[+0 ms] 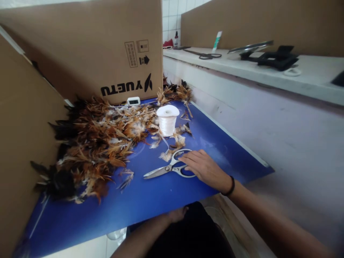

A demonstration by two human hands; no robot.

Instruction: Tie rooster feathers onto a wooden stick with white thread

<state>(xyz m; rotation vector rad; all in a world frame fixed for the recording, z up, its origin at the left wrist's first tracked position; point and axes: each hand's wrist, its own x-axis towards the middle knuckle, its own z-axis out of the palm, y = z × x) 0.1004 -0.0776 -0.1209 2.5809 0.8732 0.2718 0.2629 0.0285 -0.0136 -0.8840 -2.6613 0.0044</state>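
Note:
My right hand (202, 166), with a dark band at the wrist, is at the handles of a pair of scissors (158, 172) on the blue board (161, 200). Its fingers bend over the grey handle loops, and the thumb is hidden. The blades point left. Below the board's front edge, my left hand (177, 214) rests by dark clothing, its fingers mostly hidden. Behind the scissors stands a white spool of ribbon (167, 122), a loose end trailing down its front. Brown, cream and black feathers (107, 136) are heaped on the left.
A cardboard box (80, 46) walls in the back and left. Near its base sits a small white digital display (133, 101). More feathers (177, 92) lie at the far corner. Along the right, a white ledge (317, 71) carries dark scissors (206, 56), a glue stick (217, 41) and a black clamp-like holder (279, 59).

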